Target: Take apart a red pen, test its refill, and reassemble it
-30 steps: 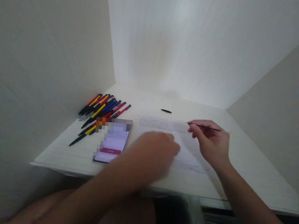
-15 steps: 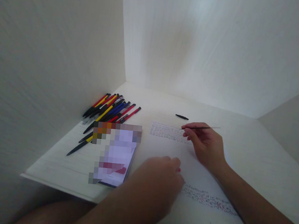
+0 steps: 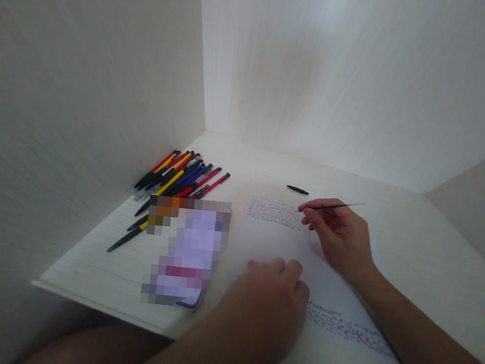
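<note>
Red, yellow, blue and black pens [image 3: 170,182] lie in a loose, overlapping bundle left of centre in the frame, on a white desk [image 3: 249,158], their dark ends mostly pointing down and to the left. Just below and right of them lies a phone [image 3: 196,243], its lit screen largely pixelated. Near the lower centre, the left hand [image 3: 272,299] is over the paper [image 3: 273,245], fingers curled and blurred; a small pinkish-red spot [image 3: 251,262] shows beside it, and whether that hand grips anything I cannot tell. Handwritten lines fill the sheet's top and its lower right part, with a blank stretch between. Above the sheet lies a short black piece [image 3: 297,190], well apart from the left hand. Right of centre, the right hand [image 3: 346,238] pinches a slim dark pen [image 3: 328,207], its tip at the upper block of writing. The two hands are apart. Judging by this, the step in hand is pen work along those upper lines; the next move calls for a steady sheet and small, light finger motions.
</note>
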{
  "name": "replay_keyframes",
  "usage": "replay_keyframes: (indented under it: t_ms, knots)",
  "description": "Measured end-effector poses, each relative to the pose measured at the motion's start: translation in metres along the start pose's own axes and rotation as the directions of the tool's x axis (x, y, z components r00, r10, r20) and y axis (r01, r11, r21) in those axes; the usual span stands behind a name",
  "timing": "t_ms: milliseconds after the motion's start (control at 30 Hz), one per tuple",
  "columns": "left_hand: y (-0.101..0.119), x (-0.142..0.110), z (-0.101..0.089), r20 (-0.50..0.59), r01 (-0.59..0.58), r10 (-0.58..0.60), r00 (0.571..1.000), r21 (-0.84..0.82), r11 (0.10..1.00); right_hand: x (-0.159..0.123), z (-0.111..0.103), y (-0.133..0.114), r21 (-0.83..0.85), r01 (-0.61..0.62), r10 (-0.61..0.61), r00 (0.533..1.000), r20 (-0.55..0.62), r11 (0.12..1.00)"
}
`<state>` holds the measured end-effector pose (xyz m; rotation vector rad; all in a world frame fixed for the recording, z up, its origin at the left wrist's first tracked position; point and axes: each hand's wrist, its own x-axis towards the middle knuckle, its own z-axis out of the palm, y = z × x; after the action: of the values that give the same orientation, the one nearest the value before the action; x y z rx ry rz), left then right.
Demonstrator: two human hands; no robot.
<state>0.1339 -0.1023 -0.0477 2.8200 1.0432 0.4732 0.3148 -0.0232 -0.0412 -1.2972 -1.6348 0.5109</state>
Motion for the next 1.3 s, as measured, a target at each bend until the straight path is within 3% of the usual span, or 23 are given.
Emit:
replay_keyframes:
  t_ms: [133,233,333,433,500,600,767,1100,1300]
  knots:
    - [0.005,0.001,0.0,-0.071,-0.023,0.019,0.997,-0.058,0.998,0.005,0.0,-0.002,0.105,-0.046,0.049,0.998,-0.033,0.993]
    - [0.003,0.005,-0.005,-0.166,0.079,-0.149,0.975,-0.366,0.927,0.009,-0.002,-0.005,0.263,-0.12,0.124,0.992,0.002,0.957]
    - [-0.004,0.01,-0.012,-0.165,0.22,-0.458,0.874,-0.705,0.674,0.008,-0.004,-0.011,0.462,-0.223,0.19,0.975,0.117,0.858]
    - [-0.01,0.014,-0.018,-0.136,0.213,-0.591,0.795,-0.85,0.482,0.003,-0.005,-0.018,0.593,-0.305,0.185,0.949,0.256,0.745]
    - [-0.012,0.015,-0.019,-0.182,0.174,-0.637,0.75,-0.874,0.454,-0.001,-0.005,-0.023,0.634,-0.324,0.155,0.939,0.308,0.703]
    - [-0.013,0.014,-0.018,-0.267,0.131,-0.664,0.698,-0.864,0.485,-0.005,-0.006,-0.027,0.66,-0.331,0.124,0.932,0.341,0.674]
    - [-0.014,0.012,-0.014,-0.275,0.139,-0.644,0.713,-0.846,0.515,-0.005,-0.007,-0.03,0.658,-0.327,0.09,0.926,0.367,0.679]
    - [-0.014,0.013,-0.013,-0.281,0.133,-0.668,0.689,-0.857,0.498,-0.006,-0.008,-0.028,0.603,-0.277,0.085,0.941,0.327,0.748]
    - [-0.013,0.014,-0.014,-0.231,0.133,-0.649,0.725,-0.877,0.461,-0.008,-0.008,-0.022,0.562,-0.274,0.05,0.923,0.381,0.78]
